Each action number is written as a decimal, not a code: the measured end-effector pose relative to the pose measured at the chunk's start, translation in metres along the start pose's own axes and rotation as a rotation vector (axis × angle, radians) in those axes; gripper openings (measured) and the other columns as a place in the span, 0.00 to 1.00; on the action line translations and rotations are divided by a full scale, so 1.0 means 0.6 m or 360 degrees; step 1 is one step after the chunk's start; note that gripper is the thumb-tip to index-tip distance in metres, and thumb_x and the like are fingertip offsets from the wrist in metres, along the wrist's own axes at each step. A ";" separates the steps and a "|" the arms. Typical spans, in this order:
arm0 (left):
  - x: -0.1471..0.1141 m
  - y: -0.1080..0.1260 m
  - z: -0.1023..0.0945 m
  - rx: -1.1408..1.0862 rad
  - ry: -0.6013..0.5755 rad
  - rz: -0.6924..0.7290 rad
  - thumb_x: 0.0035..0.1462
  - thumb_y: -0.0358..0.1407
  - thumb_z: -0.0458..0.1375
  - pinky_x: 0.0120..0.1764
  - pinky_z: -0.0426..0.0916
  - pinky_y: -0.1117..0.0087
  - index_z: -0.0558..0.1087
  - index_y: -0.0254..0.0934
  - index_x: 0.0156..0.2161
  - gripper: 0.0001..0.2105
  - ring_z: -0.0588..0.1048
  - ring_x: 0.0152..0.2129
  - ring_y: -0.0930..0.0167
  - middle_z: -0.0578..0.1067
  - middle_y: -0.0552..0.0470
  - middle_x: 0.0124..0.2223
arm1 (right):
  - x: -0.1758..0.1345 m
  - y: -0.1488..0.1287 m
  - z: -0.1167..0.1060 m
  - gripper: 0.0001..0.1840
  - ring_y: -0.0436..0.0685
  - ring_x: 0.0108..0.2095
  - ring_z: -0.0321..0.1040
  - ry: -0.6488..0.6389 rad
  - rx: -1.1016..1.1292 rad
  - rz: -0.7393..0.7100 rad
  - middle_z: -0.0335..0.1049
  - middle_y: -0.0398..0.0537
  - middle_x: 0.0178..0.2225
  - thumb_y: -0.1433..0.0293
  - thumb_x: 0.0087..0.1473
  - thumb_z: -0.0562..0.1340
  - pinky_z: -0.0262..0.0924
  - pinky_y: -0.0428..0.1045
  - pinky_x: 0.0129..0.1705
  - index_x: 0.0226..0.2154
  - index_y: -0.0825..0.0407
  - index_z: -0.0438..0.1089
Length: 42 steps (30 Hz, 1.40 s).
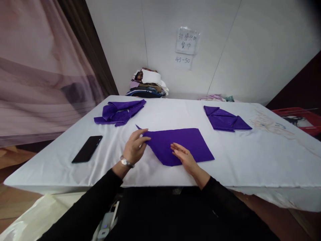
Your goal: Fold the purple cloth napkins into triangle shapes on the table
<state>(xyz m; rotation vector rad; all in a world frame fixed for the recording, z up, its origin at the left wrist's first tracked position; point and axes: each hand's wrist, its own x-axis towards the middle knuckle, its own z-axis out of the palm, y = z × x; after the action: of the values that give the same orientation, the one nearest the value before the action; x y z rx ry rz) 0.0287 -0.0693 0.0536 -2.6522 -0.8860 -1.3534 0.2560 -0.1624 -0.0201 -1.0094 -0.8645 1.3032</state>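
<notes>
A purple cloth napkin (185, 140) lies folded flat in front of me, with straight edges at its right end. My left hand (136, 144), with a metal watch at the wrist, pinches the napkin's upper left corner, which is slightly raised. A thin purple tip pokes out beyond those fingers. Over the middle of the cloth, my right hand (183, 155) is extended with its fingers fairly straight and holding nothing; whether it touches the fabric is hard to tell.
A crumpled purple cloth (120, 112) lies back left, and a folded purple cloth (225, 119) back right. A black phone (87, 149) rests on the white tablecloth (173, 113). Stacked clothes (149, 83) stand behind the table, below a paper sign (187, 42). A red basket (301, 117) is far right.
</notes>
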 end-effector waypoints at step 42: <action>-0.059 0.124 0.222 -0.0116 -0.1094 -0.0030 0.59 0.49 0.45 0.58 0.46 0.47 0.61 0.36 0.57 0.26 0.49 0.61 0.59 0.57 0.43 0.63 | 0.006 -0.086 -0.249 0.41 0.49 0.20 0.63 0.0741 -0.0359 0.0239 0.66 0.36 0.21 0.78 0.37 0.61 0.56 0.44 0.23 0.57 0.52 0.55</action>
<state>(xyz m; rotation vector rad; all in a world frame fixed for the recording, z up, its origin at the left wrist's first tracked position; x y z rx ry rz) 0.1474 -0.1112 -0.0392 -3.2156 -0.9044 -0.4498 0.4139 -0.1734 -0.0234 -1.5079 -0.5911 1.0416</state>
